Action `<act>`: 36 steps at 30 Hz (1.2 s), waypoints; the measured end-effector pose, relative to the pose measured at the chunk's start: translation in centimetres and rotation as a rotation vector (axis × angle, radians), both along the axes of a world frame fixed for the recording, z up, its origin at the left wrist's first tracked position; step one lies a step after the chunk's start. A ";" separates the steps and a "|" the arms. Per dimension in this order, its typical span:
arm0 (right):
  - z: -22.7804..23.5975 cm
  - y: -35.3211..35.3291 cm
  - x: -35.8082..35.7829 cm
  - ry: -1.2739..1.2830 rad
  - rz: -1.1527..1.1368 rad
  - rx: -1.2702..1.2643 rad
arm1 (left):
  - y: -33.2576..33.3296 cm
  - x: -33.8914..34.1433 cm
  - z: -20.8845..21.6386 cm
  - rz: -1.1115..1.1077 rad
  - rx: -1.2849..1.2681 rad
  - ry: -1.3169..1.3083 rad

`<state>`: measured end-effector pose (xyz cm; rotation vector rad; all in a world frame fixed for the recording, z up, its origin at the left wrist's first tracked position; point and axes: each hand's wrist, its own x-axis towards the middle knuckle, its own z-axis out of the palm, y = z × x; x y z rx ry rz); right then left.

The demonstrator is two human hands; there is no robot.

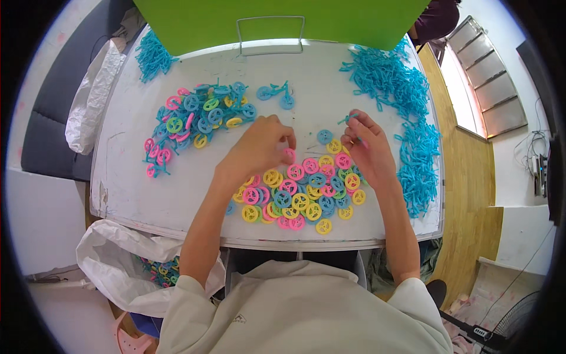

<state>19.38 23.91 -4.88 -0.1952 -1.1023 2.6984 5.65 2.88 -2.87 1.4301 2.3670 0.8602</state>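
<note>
My left hand [259, 144] is over the far left edge of a spread of small spoked plastic wheels [300, 202] in pink, yellow, blue and green. Its bent fingers close on a pink wheel [289, 155]. Right of it, my right hand [371, 150] is raised a little with thumb and fingers pinched on a small blue plastic piece [349, 118]. A bit of pink shows between those fingers, mostly hidden. Just left of the right hand lie a blue wheel [324, 137] and a yellow wheel [334, 146].
Blue pieces with wheels attached form a pile [203, 115] at left; a few [277, 94] lie apart. Loose blue pieces are heaped along the right [418, 159] and far left [153, 58]. A green panel [330, 20] borders the white table [147, 203]. An open white sack [109, 242] stands below.
</note>
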 end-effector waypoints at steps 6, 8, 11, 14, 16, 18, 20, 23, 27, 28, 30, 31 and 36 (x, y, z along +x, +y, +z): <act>2.5 -2.2 0.0 -0.061 0.061 -0.027 | 1.3 -0.1 0.0 0.083 0.092 -0.425; 2.6 -2.3 0.0 -0.103 0.064 0.016 | 1.7 0.1 0.6 0.173 0.201 -0.605; 1.9 -2.3 -0.1 -0.257 0.020 0.555 | 1.9 0.6 1.4 0.198 0.432 -0.890; 2.1 -3.2 -0.4 -0.188 -0.064 0.618 | 2.0 1.1 1.6 0.217 0.443 -1.007; 2.3 -3.4 -0.3 -0.267 -0.055 0.685 | 2.2 1.5 1.8 0.261 0.405 -1.003; 2.1 -3.7 -0.3 -0.262 -0.089 0.716 | 2.4 1.8 1.7 0.247 0.401 -0.990; 2.0 -4.0 -0.4 -0.256 -0.124 0.748 | 2.5 1.9 1.4 0.234 0.396 -0.977; 1.9 -4.2 -0.5 -0.189 -0.188 0.749 | 2.5 1.9 1.1 0.206 0.397 -0.939; 1.8 -4.1 -0.4 -0.198 -0.148 0.814 | 2.8 2.2 0.7 0.203 0.352 -0.843; 1.9 -4.0 -0.4 -0.231 -0.122 0.844 | 2.9 2.2 0.6 0.213 0.358 -0.807; 1.8 -3.8 -0.3 -0.229 -0.113 0.858 | 3.0 2.4 0.4 0.200 0.364 -0.745; 1.8 -3.7 -0.3 -0.229 -0.105 0.874 | 3.0 2.5 0.2 0.184 0.370 -0.684; 0.9 -3.5 -0.5 -0.227 -0.122 0.827 | 3.3 3.5 0.5 0.218 0.411 -0.577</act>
